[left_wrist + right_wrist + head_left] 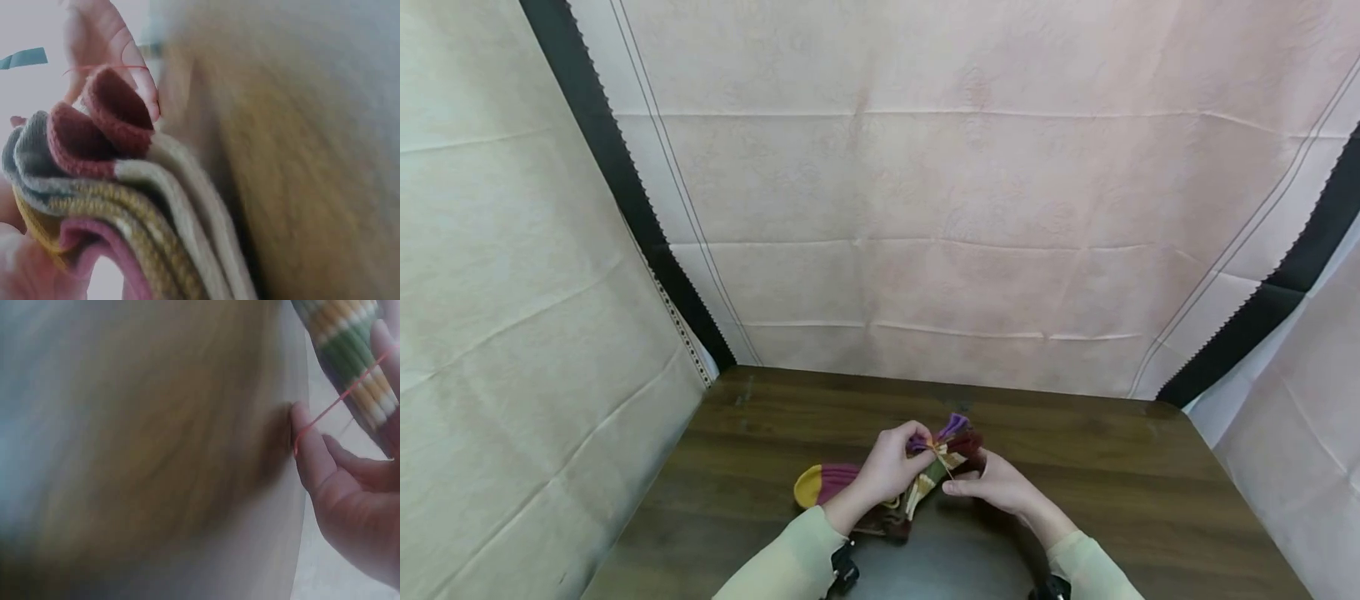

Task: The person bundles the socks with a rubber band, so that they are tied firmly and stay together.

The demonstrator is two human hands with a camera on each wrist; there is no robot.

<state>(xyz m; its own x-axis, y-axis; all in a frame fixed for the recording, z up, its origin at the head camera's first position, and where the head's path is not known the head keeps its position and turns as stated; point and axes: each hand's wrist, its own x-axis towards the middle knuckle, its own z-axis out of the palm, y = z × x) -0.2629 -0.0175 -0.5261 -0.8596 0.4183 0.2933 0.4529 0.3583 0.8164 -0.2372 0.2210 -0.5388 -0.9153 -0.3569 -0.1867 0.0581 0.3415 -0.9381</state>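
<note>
A bundle of striped knit socks (927, 483) lies at a slant over the table, with purple and dark red ends at the top. My left hand (889, 462) grips the bundle near those ends. A thin red rubber band (340, 398) runs taut from the socks to my right hand (1003, 485), which hooks it at a fingertip beside the bundle. Folded cuffs of the socks (181, 206) show close up in the left wrist view, in dark red, grey, mustard, pink and cream. The fingers on the bundle's far side are partly hidden.
A yellow-toed, magenta sock part (827, 483) lies left of my left wrist on the brown wooden table (1097, 467). Pale fabric walls (925, 208) with black edge strips stand behind and at both sides. Black straps (844, 571) circle the wrists.
</note>
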